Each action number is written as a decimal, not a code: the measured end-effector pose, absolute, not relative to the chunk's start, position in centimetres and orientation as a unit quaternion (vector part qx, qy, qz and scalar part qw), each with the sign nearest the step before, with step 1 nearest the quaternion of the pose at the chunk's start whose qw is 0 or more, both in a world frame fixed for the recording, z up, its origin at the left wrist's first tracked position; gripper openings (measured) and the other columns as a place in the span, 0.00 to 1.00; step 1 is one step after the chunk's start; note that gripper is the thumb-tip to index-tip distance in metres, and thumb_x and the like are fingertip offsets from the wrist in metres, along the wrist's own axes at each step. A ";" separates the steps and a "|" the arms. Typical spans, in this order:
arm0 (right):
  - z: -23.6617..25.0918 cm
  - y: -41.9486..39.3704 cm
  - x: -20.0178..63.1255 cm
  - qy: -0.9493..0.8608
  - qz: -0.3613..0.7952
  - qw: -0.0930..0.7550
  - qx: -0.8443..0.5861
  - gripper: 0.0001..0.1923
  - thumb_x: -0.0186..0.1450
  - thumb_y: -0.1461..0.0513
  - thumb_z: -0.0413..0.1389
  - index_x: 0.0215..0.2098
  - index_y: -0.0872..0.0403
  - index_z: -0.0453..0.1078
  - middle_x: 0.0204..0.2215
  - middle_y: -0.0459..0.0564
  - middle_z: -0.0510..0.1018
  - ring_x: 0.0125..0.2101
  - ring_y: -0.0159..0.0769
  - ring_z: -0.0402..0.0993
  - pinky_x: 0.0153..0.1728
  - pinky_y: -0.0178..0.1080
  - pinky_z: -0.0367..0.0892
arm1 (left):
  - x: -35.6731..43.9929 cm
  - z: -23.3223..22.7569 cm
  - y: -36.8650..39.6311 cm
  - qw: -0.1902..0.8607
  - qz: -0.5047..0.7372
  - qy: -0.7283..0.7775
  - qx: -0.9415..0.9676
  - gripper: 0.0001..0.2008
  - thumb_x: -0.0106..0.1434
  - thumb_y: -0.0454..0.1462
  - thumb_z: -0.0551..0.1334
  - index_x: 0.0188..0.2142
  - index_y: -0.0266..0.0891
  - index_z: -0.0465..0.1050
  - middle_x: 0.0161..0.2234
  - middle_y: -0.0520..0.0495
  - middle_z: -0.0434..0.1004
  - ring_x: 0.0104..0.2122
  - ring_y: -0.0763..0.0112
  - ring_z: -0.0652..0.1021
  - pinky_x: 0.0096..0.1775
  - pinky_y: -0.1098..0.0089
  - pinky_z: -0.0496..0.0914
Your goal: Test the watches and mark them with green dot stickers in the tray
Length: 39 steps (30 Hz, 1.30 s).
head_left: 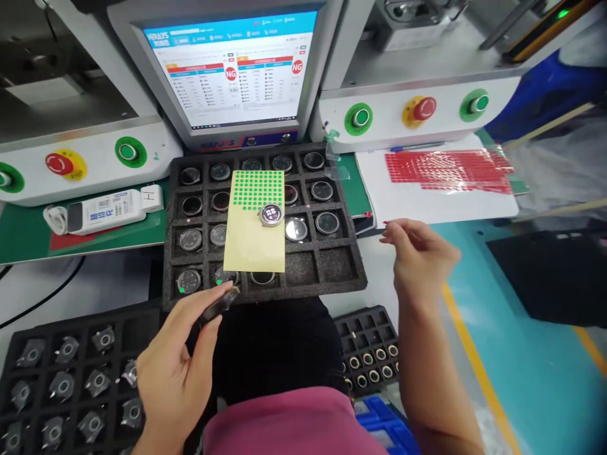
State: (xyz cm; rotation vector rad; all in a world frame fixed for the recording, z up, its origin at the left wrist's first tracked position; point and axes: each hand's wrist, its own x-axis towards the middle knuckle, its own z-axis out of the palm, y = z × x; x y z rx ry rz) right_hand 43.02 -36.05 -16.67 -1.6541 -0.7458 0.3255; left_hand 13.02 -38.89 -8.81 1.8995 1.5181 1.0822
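Observation:
My left hand (177,360) grips a dark round watch case (219,308) between thumb and fingers, seen nearly edge-on, just in front of the foam tray (348,287). Beyond it, a yellow sheet of green dot stickers (256,253) lies over the tray's middle. On that sheet rests a watch (271,215) with its display lit. My right hand (422,262) is raised right of the tray, fingertips pinched together. A small red piece (386,222) shows at those fingertips; its exact kind is unclear. Green dots mark two watch cases in the tray's front row.
Behind the tray stands a monitor (232,76), with button panels on both sides. Red sticker strips (446,169) and a blue pen (417,146) lie on white paper at right. A lower-left tray (137,328) holds wrapped parts; another tray (370,322) holds rings. A white boxy device (107,212) lies left.

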 end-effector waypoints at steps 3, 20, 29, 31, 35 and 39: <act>-19.6 -33.9 46.5 -0.269 0.177 0.592 -0.739 0.07 0.55 0.58 0.62 0.26 0.54 0.74 0.19 0.42 0.73 0.19 0.31 0.69 0.22 0.36 0.69 | 12.8 -9.3 -38.5 0.261 0.350 0.535 0.723 0.18 0.67 0.31 0.62 0.53 0.49 0.76 0.48 0.54 0.81 0.46 0.70 0.81 0.52 0.73 0.73; -21.7 -30.9 47.5 -0.225 0.207 0.575 -0.759 0.16 0.50 0.57 0.66 0.25 0.51 0.62 0.18 0.41 0.68 0.16 0.33 0.68 0.12 0.34 0.61 | 13.8 -8.9 -37.1 0.238 0.339 0.578 0.703 0.13 0.67 0.35 0.63 0.50 0.47 0.78 0.46 0.53 0.83 0.45 0.68 0.82 0.50 0.70 0.75; -15.3 -29.7 39.0 -0.653 0.242 0.440 -0.567 0.14 0.57 0.60 0.63 0.43 0.51 0.73 0.47 0.53 0.79 0.51 0.49 0.75 0.55 0.53 0.70 | 15.4 -11.3 -29.6 0.455 0.340 0.586 0.577 0.13 0.63 0.40 0.64 0.45 0.35 0.76 0.40 0.42 0.85 0.40 0.61 0.84 0.41 0.65 0.80; -15.1 -27.8 37.4 -0.754 0.288 0.343 -0.481 0.19 0.59 0.64 0.59 0.49 0.51 0.71 0.54 0.55 0.76 0.58 0.52 0.69 0.60 0.58 0.65 | 15.9 -12.1 -27.3 0.461 0.326 0.584 0.583 0.12 0.63 0.38 0.63 0.44 0.34 0.76 0.41 0.40 0.84 0.39 0.61 0.84 0.39 0.64 0.80; -15.9 -25.1 36.4 -0.768 0.311 0.322 -0.458 0.21 0.58 0.66 0.58 0.50 0.53 0.71 0.50 0.59 0.79 0.52 0.54 0.74 0.53 0.60 0.70 | 16.6 -13.3 -24.6 0.412 0.302 0.594 0.621 0.06 0.60 0.31 0.64 0.38 0.33 0.77 0.34 0.40 0.82 0.34 0.59 0.83 0.39 0.58 0.78; -15.7 -25.2 37.1 -0.732 0.327 0.373 -0.467 0.19 0.59 0.61 0.60 0.49 0.54 0.69 0.49 0.62 0.78 0.54 0.56 0.73 0.55 0.64 0.67 | 16.9 -13.1 -25.0 0.326 0.323 0.603 0.652 0.09 0.57 0.27 0.65 0.38 0.33 0.77 0.43 0.37 0.78 0.47 0.50 0.78 0.55 0.45 0.68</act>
